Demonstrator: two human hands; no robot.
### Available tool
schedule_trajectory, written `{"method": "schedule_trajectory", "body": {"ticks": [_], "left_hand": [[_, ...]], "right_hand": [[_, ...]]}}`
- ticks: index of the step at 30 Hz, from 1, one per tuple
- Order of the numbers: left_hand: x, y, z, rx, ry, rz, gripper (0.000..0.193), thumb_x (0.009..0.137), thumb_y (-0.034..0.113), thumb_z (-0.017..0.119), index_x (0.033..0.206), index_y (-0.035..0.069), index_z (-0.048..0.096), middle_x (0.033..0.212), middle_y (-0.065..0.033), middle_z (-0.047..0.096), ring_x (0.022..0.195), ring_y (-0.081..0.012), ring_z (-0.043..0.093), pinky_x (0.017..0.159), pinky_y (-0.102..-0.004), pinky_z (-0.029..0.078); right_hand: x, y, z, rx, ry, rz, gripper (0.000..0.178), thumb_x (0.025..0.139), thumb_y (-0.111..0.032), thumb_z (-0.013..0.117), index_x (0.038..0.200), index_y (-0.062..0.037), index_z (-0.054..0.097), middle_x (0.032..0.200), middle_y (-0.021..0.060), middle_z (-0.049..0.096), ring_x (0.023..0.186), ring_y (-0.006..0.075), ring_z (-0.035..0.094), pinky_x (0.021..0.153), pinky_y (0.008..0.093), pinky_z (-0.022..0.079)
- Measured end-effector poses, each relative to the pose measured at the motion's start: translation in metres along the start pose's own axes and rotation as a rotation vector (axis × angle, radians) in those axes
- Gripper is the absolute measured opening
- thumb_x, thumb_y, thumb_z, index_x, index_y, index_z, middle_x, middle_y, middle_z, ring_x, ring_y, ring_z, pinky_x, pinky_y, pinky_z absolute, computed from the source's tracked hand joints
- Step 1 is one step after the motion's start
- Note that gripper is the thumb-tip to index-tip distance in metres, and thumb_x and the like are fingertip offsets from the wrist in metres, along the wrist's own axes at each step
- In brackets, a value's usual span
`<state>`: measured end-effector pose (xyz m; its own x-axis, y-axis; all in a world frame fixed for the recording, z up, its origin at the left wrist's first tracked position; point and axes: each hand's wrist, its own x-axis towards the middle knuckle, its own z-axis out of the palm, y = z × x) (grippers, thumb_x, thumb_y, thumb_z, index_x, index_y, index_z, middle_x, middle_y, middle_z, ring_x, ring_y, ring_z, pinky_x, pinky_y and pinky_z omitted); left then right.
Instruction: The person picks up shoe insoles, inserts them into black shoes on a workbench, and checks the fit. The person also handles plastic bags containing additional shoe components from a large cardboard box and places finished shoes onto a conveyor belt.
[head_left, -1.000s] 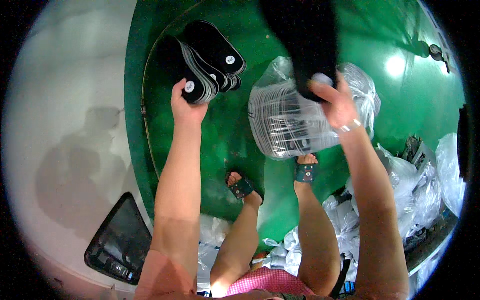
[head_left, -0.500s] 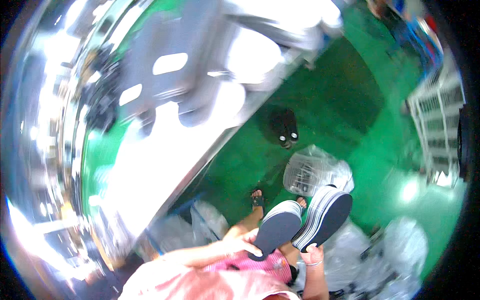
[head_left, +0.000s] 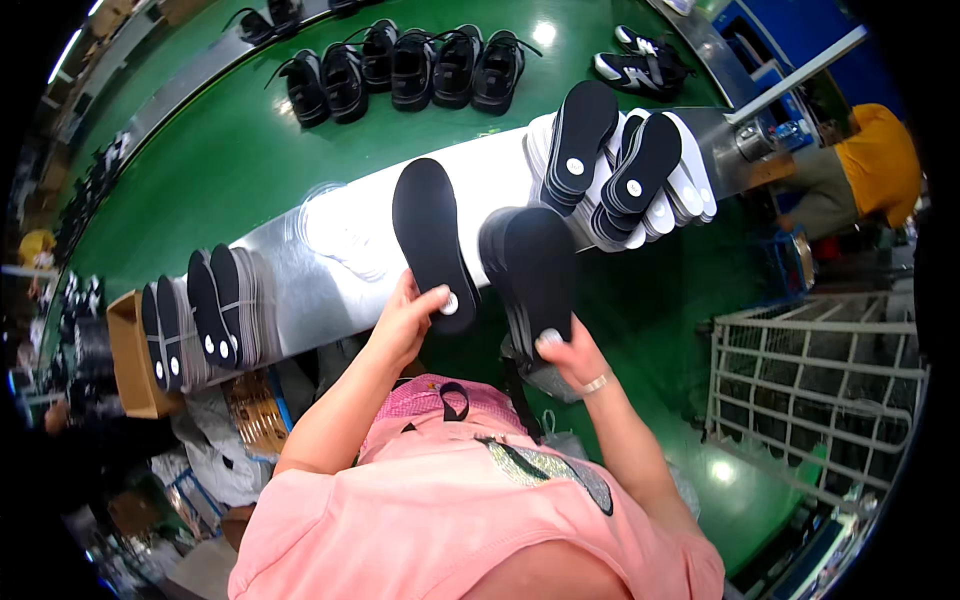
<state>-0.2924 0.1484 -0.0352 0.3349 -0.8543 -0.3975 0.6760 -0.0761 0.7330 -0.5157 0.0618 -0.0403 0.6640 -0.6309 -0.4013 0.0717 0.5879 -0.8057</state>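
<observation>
My left hand (head_left: 402, 325) grips the heel end of a black insole stack (head_left: 425, 225), thumb against a round white sticker. Only its top insole shows clearly. A thicker stack of black insoles (head_left: 540, 265) is in my right hand (head_left: 575, 358), the thumb lying over its heel end and white sticker. Both stacks are held up side by side in front of the long bench (head_left: 300, 330), toes pointing away from me. Beyond my right hand, more black insole stacks (head_left: 645, 160) lie on white insoles (head_left: 690, 165) at the bench's right end.
Tied black insole bundles (head_left: 230, 300) stand at the bench's left end beside a cardboard box (head_left: 135, 350). Black shoes (head_left: 410, 70) are lined up beyond the bench. A white wire rack (head_left: 810, 375) is at right; a person in a yellow top (head_left: 880, 155) bends at far right.
The view has swung from the floor to the bench. Both insole stacks are still in my hands, now raised in front of the bench, with less of their layered sides showing.
</observation>
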Motion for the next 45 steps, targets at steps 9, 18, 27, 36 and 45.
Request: {"method": "schedule_trajectory", "body": {"ticks": [9,18,27,36,45], "left_hand": [[0.094,-0.037,-0.059,0.512,0.177,-0.14,0.061,0.072,0.023,0.062,0.116,-0.007,0.033,0.115,-0.026,0.042,0.106,-0.0363,0.044,0.089,-0.0401,0.037],[-0.029,0.109,-0.149,0.926,0.158,0.491,0.035,0.075,0.013,0.06,0.108,0.004,0.051,0.099,-0.0095,0.055,0.092,-0.023,0.052,0.082,-0.0314,0.041],[-0.084,0.131,-0.267,1.494,1.144,0.18,0.075,0.058,0.028,0.075,0.119,0.004,0.04,0.106,-0.0212,0.049,0.099,-0.0368,0.045,0.084,-0.0412,0.037],[-0.067,0.183,-0.201,0.548,0.941,0.437,0.09,0.059,0.004,0.069,0.132,0.013,0.018,0.118,-0.0161,0.035,0.102,-0.0231,0.041,0.086,-0.034,0.036],[0.044,0.21,-0.086,0.544,0.161,0.608,0.072,0.07,0.006,0.063,0.128,0.003,0.02,0.105,-0.0179,0.046,0.093,-0.021,0.05,0.077,-0.0312,0.044]], "right_hand": [[0.145,-0.004,0.049,-0.447,0.534,0.236,0.038,0.071,-0.027,0.067,0.097,-0.002,0.053,0.089,0.0085,0.055,0.072,0.0167,0.057,0.055,0.0307,0.051],[0.08,-0.003,0.122,-1.386,0.286,-0.167,0.04,0.078,-0.02,0.059,0.109,0.0017,0.046,0.098,0.0142,0.049,0.079,0.0217,0.052,0.068,0.0301,0.043],[0.133,0.011,0.157,-1.728,0.025,-0.424,0.045,0.07,-0.025,0.063,0.108,-0.0048,0.049,0.116,0.0214,0.041,0.107,0.0382,0.04,0.089,0.0411,0.034],[0.131,-0.044,0.209,-1.002,-0.282,-0.409,0.016,0.076,-0.009,0.057,0.09,-0.001,0.056,0.102,0.0141,0.053,0.093,0.0257,0.053,0.078,0.0311,0.043],[0.203,-0.065,0.307,-0.516,-0.272,-0.266,0.047,0.07,-0.018,0.07,0.102,-0.0058,0.038,0.093,0.005,0.045,0.085,0.0103,0.045,0.07,0.0235,0.043]]}}
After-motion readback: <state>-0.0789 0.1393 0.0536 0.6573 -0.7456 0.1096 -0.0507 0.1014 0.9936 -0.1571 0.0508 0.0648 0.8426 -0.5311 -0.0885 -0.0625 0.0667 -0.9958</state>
